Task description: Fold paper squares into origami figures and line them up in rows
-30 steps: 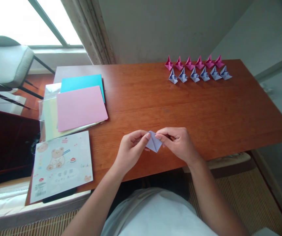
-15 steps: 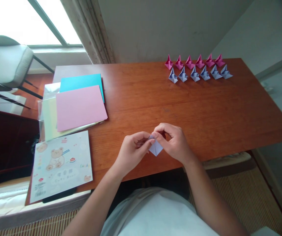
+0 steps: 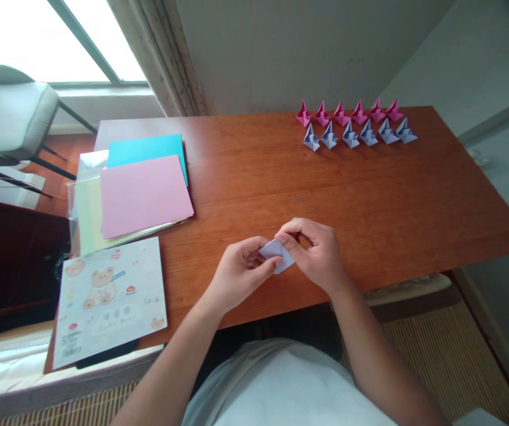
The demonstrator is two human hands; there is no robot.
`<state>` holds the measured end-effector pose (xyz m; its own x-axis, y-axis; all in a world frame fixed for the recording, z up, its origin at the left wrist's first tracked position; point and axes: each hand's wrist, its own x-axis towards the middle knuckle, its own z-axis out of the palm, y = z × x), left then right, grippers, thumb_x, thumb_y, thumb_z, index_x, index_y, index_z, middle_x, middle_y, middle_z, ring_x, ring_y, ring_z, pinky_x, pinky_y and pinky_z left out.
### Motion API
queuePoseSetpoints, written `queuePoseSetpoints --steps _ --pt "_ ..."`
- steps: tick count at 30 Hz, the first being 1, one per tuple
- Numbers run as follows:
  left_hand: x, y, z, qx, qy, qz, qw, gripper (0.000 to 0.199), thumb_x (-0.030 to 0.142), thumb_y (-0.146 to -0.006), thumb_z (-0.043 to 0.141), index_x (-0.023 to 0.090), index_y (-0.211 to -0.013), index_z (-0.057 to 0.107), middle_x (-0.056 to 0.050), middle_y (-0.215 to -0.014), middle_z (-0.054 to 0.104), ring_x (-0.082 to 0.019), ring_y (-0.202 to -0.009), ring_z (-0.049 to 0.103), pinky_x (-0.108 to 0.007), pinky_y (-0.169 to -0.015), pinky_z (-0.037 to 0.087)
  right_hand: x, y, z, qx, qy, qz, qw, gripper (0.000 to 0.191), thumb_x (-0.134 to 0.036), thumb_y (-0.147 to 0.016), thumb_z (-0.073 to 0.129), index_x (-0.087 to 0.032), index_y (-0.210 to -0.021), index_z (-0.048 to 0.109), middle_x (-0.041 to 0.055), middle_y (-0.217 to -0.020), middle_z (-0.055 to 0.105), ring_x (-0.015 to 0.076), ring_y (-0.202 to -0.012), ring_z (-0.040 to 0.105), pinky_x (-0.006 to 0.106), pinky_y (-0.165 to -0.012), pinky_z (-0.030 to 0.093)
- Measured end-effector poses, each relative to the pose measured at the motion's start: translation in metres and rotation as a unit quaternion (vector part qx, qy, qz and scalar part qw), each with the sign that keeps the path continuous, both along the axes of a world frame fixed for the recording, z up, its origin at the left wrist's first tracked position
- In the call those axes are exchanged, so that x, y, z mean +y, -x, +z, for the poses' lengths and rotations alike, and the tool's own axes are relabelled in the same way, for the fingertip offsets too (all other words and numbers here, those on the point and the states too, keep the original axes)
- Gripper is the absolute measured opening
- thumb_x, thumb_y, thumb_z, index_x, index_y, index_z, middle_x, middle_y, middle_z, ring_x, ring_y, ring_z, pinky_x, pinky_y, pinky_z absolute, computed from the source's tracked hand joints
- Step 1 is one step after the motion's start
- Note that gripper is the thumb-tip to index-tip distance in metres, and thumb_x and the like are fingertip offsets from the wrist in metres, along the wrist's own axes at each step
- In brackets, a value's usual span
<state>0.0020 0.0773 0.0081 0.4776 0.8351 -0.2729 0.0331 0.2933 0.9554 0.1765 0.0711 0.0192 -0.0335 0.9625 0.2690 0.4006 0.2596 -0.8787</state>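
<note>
Between my hands, just above the near part of the table, is a small folded piece of pale lilac paper. My left hand pinches its left side, thumb in front and fingers behind. The thumb and forefinger of my right hand are closed on its upper right edge. Part of the paper is hidden by my fingers. At the far right of the table stand a row of pink folded paper figures and, in front of it, a row of pale lilac ones.
Left on the wooden table lie pink sheets, blue sheets and yellow sheets in a clear sleeve. Nearer me, a white pad with a bear drawing lies by the left edge. A chair stands beyond the table's left side.
The lilac paper has turned between my fingers, its lower point swinging from straight down to a slant. My right hand has shifted slightly up; both hands keep hold.
</note>
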Motion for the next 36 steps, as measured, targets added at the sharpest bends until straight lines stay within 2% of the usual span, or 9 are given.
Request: queuePoseSetpoints --steps 5,8,11,14,19,23,26,30,36 --pt "-0.001 0.000 0.001 -0.026 0.023 -0.005 0.999 0.021 0.031 -0.083 0.076 0.012 -0.083 0.068 -0.003 -0.072 0.069 -0.013 -0.066 0.063 -0.023 -0.062 0.050 0.001 0.003 -0.001 0.031 0.001 -0.040 0.999 0.014 -0.030 -0.092 0.070 -0.022 -0.081 0.068 -0.0024 -0.075 0.069 0.0108 -0.065 0.060 0.023 -0.062 0.047" --pt "-0.003 -0.001 -0.001 -0.021 0.017 0.010 1.000 0.019 0.030 -0.083 0.075 0.012 -0.083 0.068 -0.004 -0.073 0.070 -0.014 -0.068 0.065 -0.024 -0.063 0.052 0.003 0.001 -0.006 0.096 0.069 -0.039 0.992 0.014 -0.035 -0.089 0.074 -0.022 -0.089 0.070 -0.0009 -0.079 0.071 0.0131 -0.071 0.064 0.024 -0.064 0.050" --pt "-0.003 -0.001 -0.002 -0.003 0.014 0.013 1.000 0.020 0.031 -0.082 0.077 0.012 -0.081 0.069 -0.003 -0.072 0.069 -0.014 -0.067 0.064 -0.023 -0.062 0.051 0.005 -0.003 -0.008 0.119 0.130 -0.002 0.984 0.021 -0.040 -0.090 0.071 -0.020 -0.081 0.069 -0.0012 -0.072 0.068 0.0127 -0.066 0.062 0.023 -0.057 0.046" --pt "-0.003 -0.001 0.000 -0.003 0.013 0.005 1.000 0.022 0.033 -0.082 0.078 0.012 -0.080 0.070 -0.003 -0.071 0.068 -0.013 -0.065 0.062 -0.023 -0.060 0.050 0.005 -0.006 -0.004 0.100 0.113 0.010 0.988 0.024 -0.038 -0.092 0.069 -0.020 -0.076 0.068 -0.0016 -0.070 0.066 0.0117 -0.064 0.059 0.023 -0.056 0.044" --pt "-0.001 0.001 0.002 -0.014 0.003 0.010 1.000 0.026 0.038 -0.089 0.071 0.012 -0.082 0.071 -0.003 -0.071 0.069 -0.012 -0.064 0.062 -0.021 -0.058 0.050 0.003 -0.004 0.002 0.006 0.068 0.055 0.996 0.022 -0.030 -0.094 0.067 -0.020 -0.075 0.068 -0.0018 -0.072 0.068 0.0114 -0.066 0.060 0.024 -0.061 0.043" --pt "-0.001 0.000 0.001 -0.013 -0.009 0.061 0.998 0.026 0.036 -0.088 0.072 0.013 -0.077 0.071 -0.001 -0.065 0.068 -0.010 -0.058 0.060 -0.018 -0.054 0.047 0.000 -0.003 -0.002 0.045 0.129 0.056 0.989 0.023 -0.038 -0.096 0.064 -0.021 -0.081 0.067 -0.0019 -0.071 0.067 0.0116 -0.062 0.060 0.023 -0.055 0.043" --pt "0.001 0.000 0.003 -0.017 -0.005 0.100 0.995 0.024 0.036 -0.086 0.074 0.013 -0.080 0.072 -0.001 -0.067 0.069 -0.010 -0.059 0.060 -0.017 -0.054 0.048 -0.003 -0.005 -0.007 0.068 0.157 0.049 0.984 0.026 -0.041 -0.096 0.062 -0.021 -0.082 0.066 -0.0023 -0.067 0.065 0.0116 -0.057 0.060 0.023 -0.053 0.044" --pt "0.003 0.000 0.005 -0.024 -0.010 0.071 0.997 0.029 0.040 -0.093 0.065 0.013 -0.086 0.075 -0.003 -0.075 0.072 -0.011 -0.063 0.062 -0.019 -0.059 0.052 -0.007 -0.008 -0.009 0.057 0.152 0.032 0.986 0.027 -0.042 -0.095 0.064 -0.021 -0.078 0.067 -0.0018 -0.064 0.065 0.0120 -0.055 0.060 0.023 -0.052 0.043" --pt "0.000 -0.001 0.001 -0.003 -0.008 0.097 0.995 0.027 0.040 -0.090 0.069 0.014 -0.088 0.075 -0.002 -0.071 0.071 -0.010 -0.059 0.061 -0.018 -0.054 0.051 -0.008 -0.011 -0.010 0.072 0.175 0.049 0.981 0.029 -0.043 -0.096 0.062 -0.020 -0.080 0.068 -0.0002 -0.070 0.067 0.0132 -0.061 0.062 0.024 -0.056 0.048"
